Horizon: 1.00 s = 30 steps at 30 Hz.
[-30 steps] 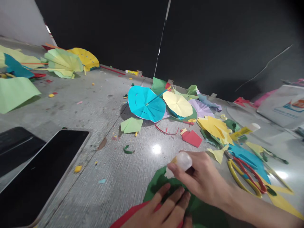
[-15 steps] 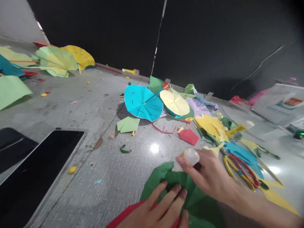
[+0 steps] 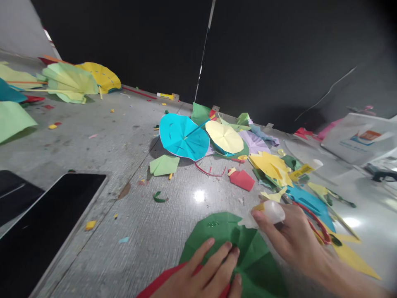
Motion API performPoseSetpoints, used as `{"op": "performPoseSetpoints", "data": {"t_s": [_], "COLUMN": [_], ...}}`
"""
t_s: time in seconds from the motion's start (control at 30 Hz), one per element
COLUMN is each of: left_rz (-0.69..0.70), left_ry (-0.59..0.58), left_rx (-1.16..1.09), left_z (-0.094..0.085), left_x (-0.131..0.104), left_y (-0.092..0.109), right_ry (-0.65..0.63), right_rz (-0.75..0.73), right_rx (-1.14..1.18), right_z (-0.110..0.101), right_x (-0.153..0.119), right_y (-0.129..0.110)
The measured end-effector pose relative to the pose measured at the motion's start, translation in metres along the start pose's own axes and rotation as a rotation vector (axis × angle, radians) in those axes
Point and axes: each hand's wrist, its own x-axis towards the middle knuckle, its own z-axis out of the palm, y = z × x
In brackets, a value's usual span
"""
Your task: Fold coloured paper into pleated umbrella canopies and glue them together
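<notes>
My right hand [image 3: 294,236] is closed around a translucent white glue bottle [image 3: 274,213], whose tip touches or hovers just over the right upper edge of a folded green paper circle [image 3: 257,256]. Wet glue [image 3: 213,224] glistens near the circle's top. My left hand [image 3: 211,269] lies with fingers spread on the green paper, pressing it flat. Under that hand a piece of red paper [image 3: 167,278] shows. The lower part of the green circle is cut off by the frame.
Two phones [image 3: 56,223] lie at the left. Beyond my hands are a blue paper umbrella [image 3: 182,134], a cream paper circle [image 3: 225,136] and paper scraps. Red-handled scissors [image 3: 319,225] lie beside my right hand. A white bag [image 3: 359,138] stands far right.
My right hand has moved right with the glue bottle, along the green paper's edge. More of the wet glue shows. My left hand stays in place.
</notes>
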Motion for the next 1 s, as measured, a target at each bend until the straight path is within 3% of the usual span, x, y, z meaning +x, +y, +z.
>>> {"op": "performPoseSetpoints", "data": {"t_s": [0.33, 0.57, 1.0], "left_rz": [-0.059, -0.039, 0.014], "left_ry": [0.115, 0.112, -0.042], "left_rx": [0.039, 0.064, 0.020], "left_z": [0.009, 0.014, -0.001], "left_x": [0.004, 0.002, 0.000], "left_y": [0.001, 0.003, -0.002], "right_ry": [-0.197, -0.144, -0.009], "right_rz": [-0.014, -0.004, 0.026], "right_rx": [0.215, 0.098, -0.044], "right_z": [0.038, 0.029, -0.002], "right_x": [0.036, 0.024, -0.023], "right_y": [-0.034, -0.013, 0.016]}}
